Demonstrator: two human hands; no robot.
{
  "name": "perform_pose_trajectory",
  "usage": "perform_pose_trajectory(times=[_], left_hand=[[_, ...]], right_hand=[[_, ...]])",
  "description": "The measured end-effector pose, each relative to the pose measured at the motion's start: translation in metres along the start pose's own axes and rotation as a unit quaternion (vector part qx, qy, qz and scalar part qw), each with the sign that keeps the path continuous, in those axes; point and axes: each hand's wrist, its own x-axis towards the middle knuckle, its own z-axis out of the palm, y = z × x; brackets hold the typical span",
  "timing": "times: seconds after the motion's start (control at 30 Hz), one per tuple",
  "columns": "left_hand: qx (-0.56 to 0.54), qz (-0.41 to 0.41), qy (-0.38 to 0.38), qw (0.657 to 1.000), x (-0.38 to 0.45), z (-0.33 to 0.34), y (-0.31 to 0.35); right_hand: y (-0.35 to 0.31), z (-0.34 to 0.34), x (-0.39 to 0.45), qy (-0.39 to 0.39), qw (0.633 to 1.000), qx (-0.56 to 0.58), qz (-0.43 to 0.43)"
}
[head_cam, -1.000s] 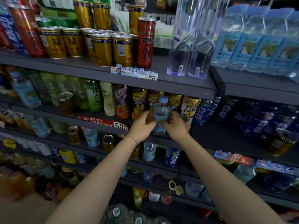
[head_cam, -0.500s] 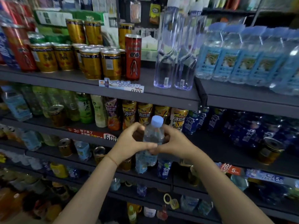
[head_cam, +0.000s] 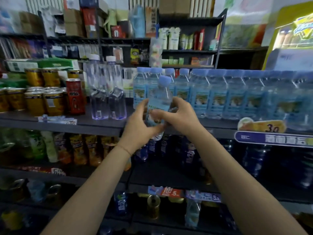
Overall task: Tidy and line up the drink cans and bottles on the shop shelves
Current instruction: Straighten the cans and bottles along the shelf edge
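In the head view, the person holds a small water bottle (head_cam: 159, 106) upright in both hands in front of the upper shelf (head_cam: 101, 123); the left hand (head_cam: 138, 123) has its fingers curled round the lower label, and the right hand (head_cam: 179, 116) grips the opposite side, thumb across the front; the bottle hangs just before the left end of the row of matching blue-capped bottles (head_cam: 220, 94), not yet on the shelf; the step in hand looks like returning a stray bottle to its kind; the next move likely calls for setting it down beside that row, label facing out, without nudging the two tall clear bottles (head_cam: 108, 94) just to the left.
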Motion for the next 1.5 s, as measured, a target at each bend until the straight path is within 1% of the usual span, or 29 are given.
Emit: perform_pose_trajectory(times=[0.07,0.2,0.23,0.27,0.3,0.37,0.4,0.43,0.5,0.57,0.67,0.73,0.83,1.0,1.13,1.27,1.3,1.33,1.4,1.43,1.47,1.5], left_hand=[[0.028,-0.005,0.047,0.998,0.013,0.028,0.022],[0.065,-0.004,0.1,0.993,0.045,0.064,0.047],[0.069,-0.015,0.105,0.992,0.052,0.072,0.051],[0.076,-0.028,0.109,0.991,0.06,0.08,0.054],[0.084,-0.039,0.113,0.989,0.066,0.087,0.055],[0.096,-0.065,0.109,0.987,0.076,0.101,0.056],[0.1,-0.077,0.104,0.986,0.08,0.107,0.054],[0.106,-0.087,0.098,0.986,0.083,0.112,0.053],[0.118,-0.1,0.09,0.984,0.086,0.119,0.05],[0.146,-0.106,0.087,0.98,0.089,0.123,0.049],[0.207,-0.131,0.073,0.967,0.093,0.122,0.045],[0.236,-0.147,0.049,0.959,0.095,0.12,0.043],[0.217,-0.143,0.027,0.965,0.094,0.118,0.041],[0.203,-0.102,0.071,0.971,0.095,0.119,0.04],[0.208,-0.106,0.083,0.969,0.098,0.123,0.03],[0.235,-0.108,0.067,0.964,0.093,0.122,0.03],[0.241,-0.099,0.067,0.963,0.087,0.12,0.031],[0.252,-0.068,0.087,0.961,0.078,0.119,0.032],[0.264,0.057,0.178,0.946,0.048,0.117,0.03],[0.264,0.117,0.215,0.933,0.027,0.117,0.027],[0.263,0.152,0.23,0.925,0.005,0.12,0.021],[0.264,0.156,0.226,0.925,-0.016,0.124,0.014]], right_hand=[[0.009,-0.024,0.009,0.019,1.0,-0.015,-0.01],[0.02,-0.07,0.024,0.03,0.996,-0.071,-0.043],[0.024,-0.081,0.025,0.032,0.993,-0.101,-0.054],[0.03,-0.091,0.026,0.04,0.984,-0.156,-0.075],[0.037,-0.1,0.025,0.052,0.964,-0.24,-0.103],[0.055,-0.112,0.023,0.067,0.897,-0.409,-0.157],[0.064,-0.116,0.022,0.054,0.872,-0.458,-0.163],[0.071,-0.119,0.021,0.029,0.859,-0.487,-0.157],[0.084,-0.121,0.021,-0.012,0.848,-0.513,-0.135],[0.094,-0.121,0.019,-0.017,0.843,-0.52,-0.135],[0.099,-0.12,0.017,-0.014,0.85,-0.508,-0.137],[0.1,-0.121,0.016,-0.017,0.851,-0.507,-0.138],[0.102,-0.121,0.017,-0.013,0.848,-0.511,-0.138],[0.104,-0.118,0.018,0.0,0.845,-0.516,-0.141],[0.103,-0.118,0.017,-0.007,0.844,-0.516,-0.144],[0.103,-0.118,0.017,0.004,0.852,-0.503,-0.148],[0.102,-0.116,0.013,0.027,0.854,-0.492,-0.165],[0.102,-0.113,0.007,0.066,0.85,-0.482,-0.203],[0.103,-0.102,-0.016,0.157,0.821,-0.455,-0.309],[0.107,-0.094,-0.032,0.18,0.81,-0.435,-0.349],[0.112,-0.086,-0.05,0.177,0.812,-0.414,-0.371],[0.119,-0.078,-0.067,0.157,0.824,-0.396,-0.373]])
